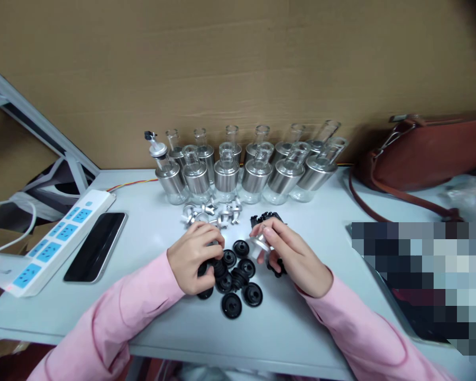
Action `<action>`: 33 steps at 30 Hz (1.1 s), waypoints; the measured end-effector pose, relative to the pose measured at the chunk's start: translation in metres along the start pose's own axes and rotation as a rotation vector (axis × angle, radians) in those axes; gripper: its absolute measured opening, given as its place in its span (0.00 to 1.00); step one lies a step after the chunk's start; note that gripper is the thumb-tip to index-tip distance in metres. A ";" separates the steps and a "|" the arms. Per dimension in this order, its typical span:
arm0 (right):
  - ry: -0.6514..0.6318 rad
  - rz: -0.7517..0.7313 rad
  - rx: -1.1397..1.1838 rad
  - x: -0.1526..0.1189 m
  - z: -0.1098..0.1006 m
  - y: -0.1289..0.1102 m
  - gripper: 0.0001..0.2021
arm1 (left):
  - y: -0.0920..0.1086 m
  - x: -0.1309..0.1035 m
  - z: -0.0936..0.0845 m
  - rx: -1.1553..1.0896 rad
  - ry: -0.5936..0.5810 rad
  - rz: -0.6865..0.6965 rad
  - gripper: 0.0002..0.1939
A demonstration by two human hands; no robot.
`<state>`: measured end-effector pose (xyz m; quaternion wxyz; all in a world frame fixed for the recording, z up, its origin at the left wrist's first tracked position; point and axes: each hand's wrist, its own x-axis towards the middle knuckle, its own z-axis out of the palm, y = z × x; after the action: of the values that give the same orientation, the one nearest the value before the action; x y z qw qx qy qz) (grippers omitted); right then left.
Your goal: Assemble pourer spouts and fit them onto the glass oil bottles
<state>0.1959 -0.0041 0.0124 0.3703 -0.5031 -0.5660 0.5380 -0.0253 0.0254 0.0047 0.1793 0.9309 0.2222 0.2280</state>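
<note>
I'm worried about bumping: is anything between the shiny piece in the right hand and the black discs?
Nothing visible stands between the silver piece, held in the right hand, and the nearest black disc on the table.

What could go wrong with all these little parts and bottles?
The right hand holds a small silver part in its fingers; it might slip. The glass bottles stand close together, so one knock could topple several. The black discs lie loose by the left hand and could scatter.

Your right hand (301,262) shows clearly in soft, diffuse light; bottles (226,176) glint, the bag (440,153) blurs, and coarse pixels mask lower right.
</note>
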 end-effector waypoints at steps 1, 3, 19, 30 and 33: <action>-0.022 0.012 -0.030 0.000 0.000 0.001 0.16 | 0.001 0.000 0.000 -0.004 0.009 -0.003 0.08; -0.066 0.022 -0.082 0.000 0.001 0.003 0.16 | 0.002 0.001 0.000 -0.011 0.031 -0.007 0.07; -0.184 0.113 -0.028 0.002 0.004 0.000 0.20 | 0.005 0.004 0.002 0.198 0.172 0.017 0.07; -0.219 0.004 -0.095 0.002 0.003 0.001 0.18 | 0.000 0.002 0.013 0.244 0.129 -0.071 0.17; -0.200 -0.026 -0.155 0.001 0.003 0.000 0.17 | -0.001 0.001 0.014 0.281 0.166 -0.030 0.14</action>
<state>0.1930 -0.0036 0.0114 0.2788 -0.4669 -0.6464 0.5352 -0.0178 0.0233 -0.0067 0.0318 0.9213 0.2800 0.2681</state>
